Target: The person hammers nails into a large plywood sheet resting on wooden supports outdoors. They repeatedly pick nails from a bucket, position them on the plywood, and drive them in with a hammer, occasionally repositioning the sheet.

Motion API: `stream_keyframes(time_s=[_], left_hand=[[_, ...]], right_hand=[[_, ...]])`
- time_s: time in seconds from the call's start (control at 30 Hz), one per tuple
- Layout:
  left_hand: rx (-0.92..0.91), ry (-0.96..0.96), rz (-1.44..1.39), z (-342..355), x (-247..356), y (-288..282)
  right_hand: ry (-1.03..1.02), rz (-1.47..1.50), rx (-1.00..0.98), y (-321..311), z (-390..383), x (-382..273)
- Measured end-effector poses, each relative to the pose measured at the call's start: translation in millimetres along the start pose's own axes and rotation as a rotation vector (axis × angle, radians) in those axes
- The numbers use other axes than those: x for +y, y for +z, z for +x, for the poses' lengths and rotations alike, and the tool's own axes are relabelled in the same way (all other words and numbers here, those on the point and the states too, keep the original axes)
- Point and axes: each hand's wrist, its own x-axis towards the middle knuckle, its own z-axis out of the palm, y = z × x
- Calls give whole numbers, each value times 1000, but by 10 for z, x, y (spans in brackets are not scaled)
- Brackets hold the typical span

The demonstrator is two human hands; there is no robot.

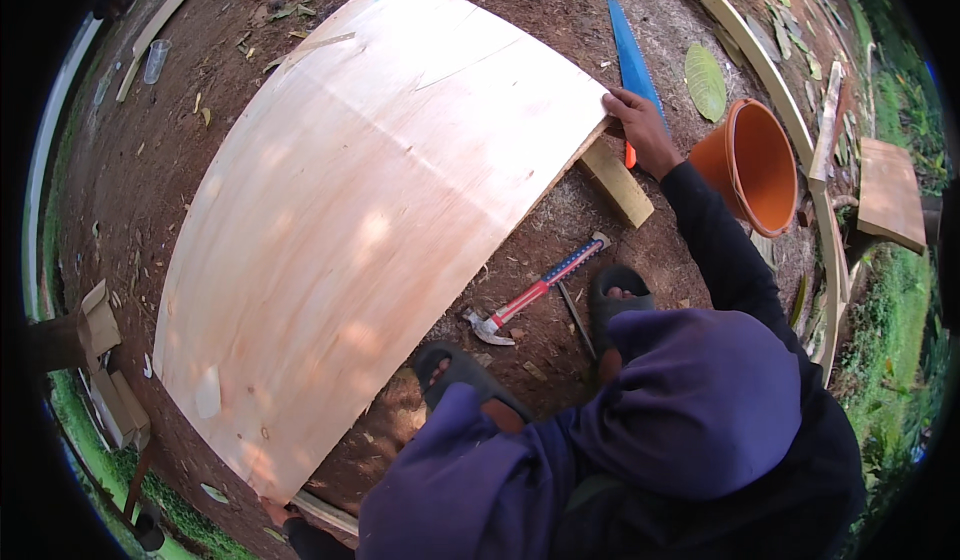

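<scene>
- Head view: a large pale plywood sheet (380,210), thin and rectangular, lies over the bare brown dirt ground (150,150) in front of the crouching person, its far end resting on a short pale wooden block (617,180)
- The right hand (640,130) is closed over the sheet's far right corner, fingers curled on the edge
- The left hand (275,510) sits at the sheet's near lower corner (mostly hidden under the edge); it looks to be gripping there, though I cannot tell how tightly
- Just beyond the right hand lies a blue-bladed handsaw (632,60), and beside it stands an orange plastic bucket (752,165)
- A claw hammer with a red handle (535,292) rests on the dirt between the sheet and the person's dark sandals (618,295)
- As a judgement: the sheet is held at both ends and shows no cut or nails, so positioning seems under way and any sawing or hammering is not yet started
</scene>
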Motion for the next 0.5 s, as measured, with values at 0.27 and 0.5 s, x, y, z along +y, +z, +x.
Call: stream_keyframes(time_s=[0.27, 0.5], left_hand=[[146, 85, 51, 574, 360, -399], [304, 214, 270, 493, -134, -104]], right_hand=[[55, 61, 99, 174, -198, 175], [33, 9, 134, 20, -429, 174]])
